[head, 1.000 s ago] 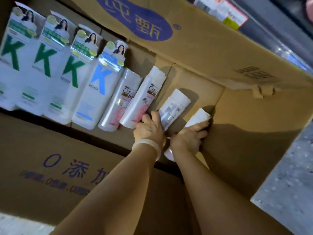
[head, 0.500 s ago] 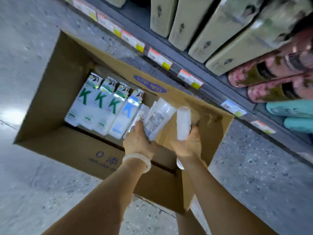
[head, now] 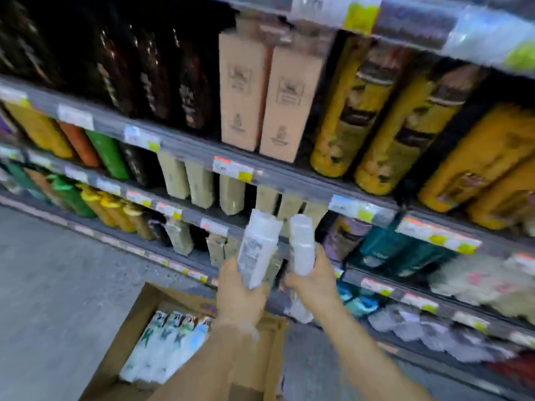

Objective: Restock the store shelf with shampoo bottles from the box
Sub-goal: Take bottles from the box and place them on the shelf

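left grip (head: 241,293) clasps 2 smooth white plastic bottles (head: 257,250), right grip (head: 314,282) 1 rounded white bottle (head: 302,247).

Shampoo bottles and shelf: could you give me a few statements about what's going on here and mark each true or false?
1. Each hand holds a white bottle. True: the left hand grips one white bottle and the right hand grips another white bottle.
2. The cardboard box is empty. False: white packs with green and blue lettering lie inside it.
3. The two bottles are raised in front of the shelf. True.
4. The box stands on a shelf. False: it sits on the floor below the shelves.
5. The shelves are bare. False: bottles and tan cartons fill them.
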The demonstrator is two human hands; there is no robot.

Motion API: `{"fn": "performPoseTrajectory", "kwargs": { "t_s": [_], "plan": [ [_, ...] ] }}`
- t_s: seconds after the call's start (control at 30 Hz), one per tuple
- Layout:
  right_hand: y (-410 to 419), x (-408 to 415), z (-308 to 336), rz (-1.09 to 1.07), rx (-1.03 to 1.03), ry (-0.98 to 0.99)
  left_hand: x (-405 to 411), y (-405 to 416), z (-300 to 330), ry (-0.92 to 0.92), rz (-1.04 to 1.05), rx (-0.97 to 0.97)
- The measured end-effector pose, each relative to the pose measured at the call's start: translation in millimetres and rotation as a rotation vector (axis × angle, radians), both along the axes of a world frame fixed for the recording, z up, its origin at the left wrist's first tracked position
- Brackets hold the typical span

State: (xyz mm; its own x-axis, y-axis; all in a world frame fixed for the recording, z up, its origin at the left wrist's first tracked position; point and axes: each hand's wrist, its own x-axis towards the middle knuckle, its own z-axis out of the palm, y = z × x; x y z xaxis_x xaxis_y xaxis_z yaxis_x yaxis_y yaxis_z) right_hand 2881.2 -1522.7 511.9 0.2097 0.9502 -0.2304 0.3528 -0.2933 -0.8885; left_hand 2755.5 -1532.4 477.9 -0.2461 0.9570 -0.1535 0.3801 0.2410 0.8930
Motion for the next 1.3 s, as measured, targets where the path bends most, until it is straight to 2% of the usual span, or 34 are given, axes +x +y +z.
{"fn": "performPoseTrajectory", "kwargs": {
  "t_s": [0.17, 0.3, 0.57, 0.7, 0.87, 0.97, 1.1, 1.3],
  "plan": [
    [-45.8, 44.7, 113.2, -0.117, 0.147, -0.065, 37.3, -23.6, 117.4, -0.017, -0.172, 0.186],
    [-88.4, 89.0, 186.1, -0.222, 0.312, -0.054, 80.1, -42.7, 193.5, -0.026, -0.229, 0.34],
    [-172.5, 216.0, 295.1, -0.424, 0.566, 0.035, 209.9, -96.1, 304.5, -0.067, -0.399, 0.542],
    [-221.3, 297.7, 306.8, -0.504, 0.63, 0.072, 303.5, -141.4, 317.2, -0.163, -0.485, 0.47],
    [-286.1, 404.0, 297.1, -0.566, 0.523, 0.045, 420.1, -203.0, 305.0, -0.255, -0.596, 0.322],
    [-315.1, 458.3, 290.5, -0.604, 0.503, 0.046, 472.9, -229.8, 300.5, -0.246, -0.619, 0.254],
    [-328.4, 515.2, 288.0, -0.604, 0.486, 0.053, 520.8, -236.7, 298.7, -0.203, -0.621, 0.241],
    [-301.8, 573.6, 287.6, -0.63, 0.496, 0.065, 575.6, -206.4, 306.7, -0.235, -0.615, 0.337]
  ]
}}
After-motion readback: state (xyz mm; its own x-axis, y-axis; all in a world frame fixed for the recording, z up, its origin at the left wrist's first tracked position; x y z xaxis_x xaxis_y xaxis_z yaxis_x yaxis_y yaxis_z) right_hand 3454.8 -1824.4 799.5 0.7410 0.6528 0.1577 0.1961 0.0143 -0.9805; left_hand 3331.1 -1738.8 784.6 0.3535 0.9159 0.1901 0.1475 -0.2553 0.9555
